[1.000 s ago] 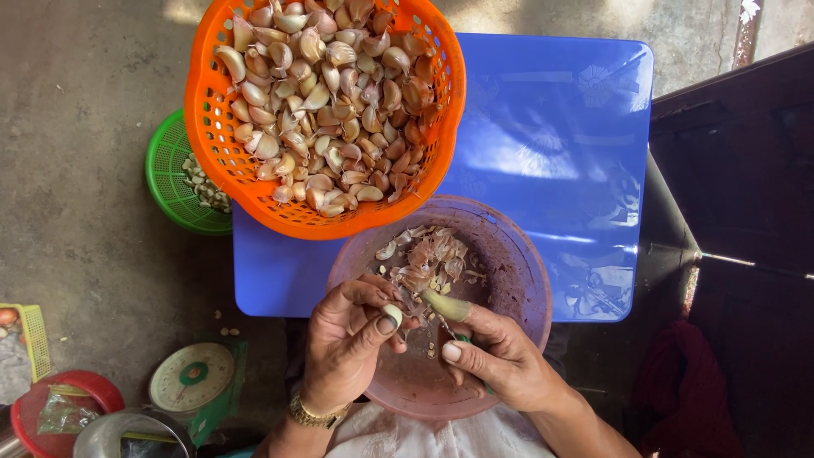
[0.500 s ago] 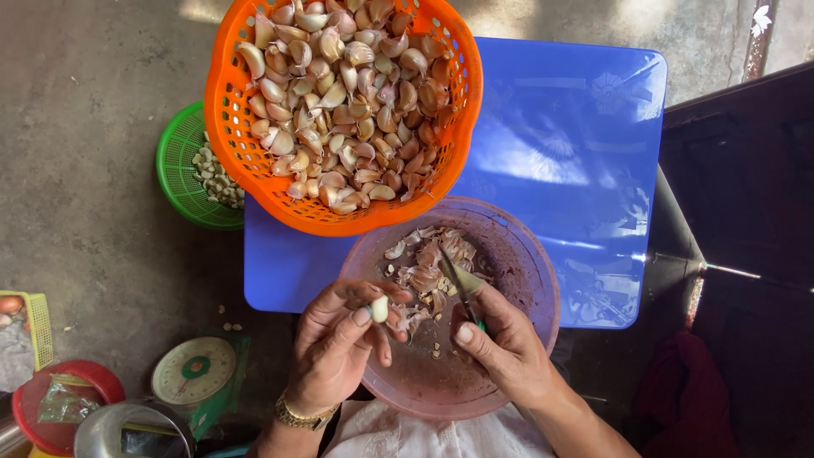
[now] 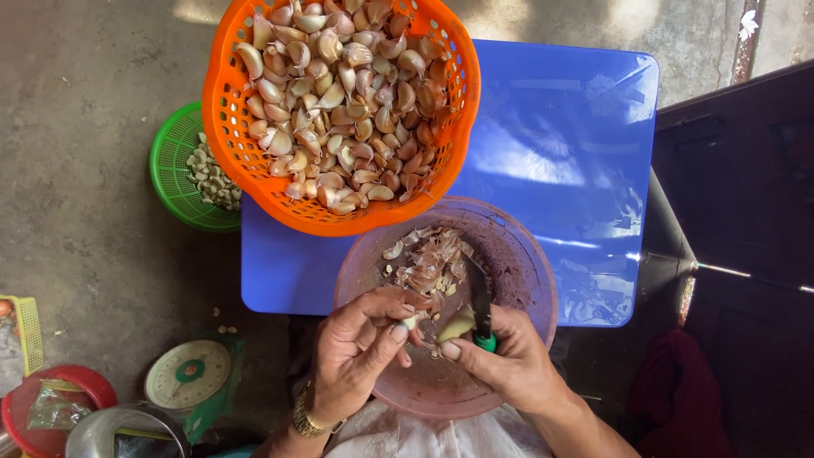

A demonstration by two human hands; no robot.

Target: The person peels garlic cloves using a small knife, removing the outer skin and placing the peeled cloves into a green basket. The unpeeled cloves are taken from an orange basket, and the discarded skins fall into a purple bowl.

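Hands now meeting over pink bowl (image 3: 526,280); knife (image 3: 480,297) swung upright vs 0.5 s ago.
L hand (image 3: 360,352) fingers pinching small clove (image 3: 410,322); R hand (image 3: 509,365) fingers gripping knife & peeled clove (image 3: 455,327), orange basket (image 3: 254,182) behind on blue counter (image 3: 560,161).

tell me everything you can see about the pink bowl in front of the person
The pink bowl is round, translucent plastic, stained inside. It sits upright, partly on the blue table, its near side over the person's lap. The orange basket of garlic overlaps its far rim. Papery garlic skins lie heaped at its far side. Above it, the left hand pinches a clove, and the right hand holds a green-handled knife and another clove.
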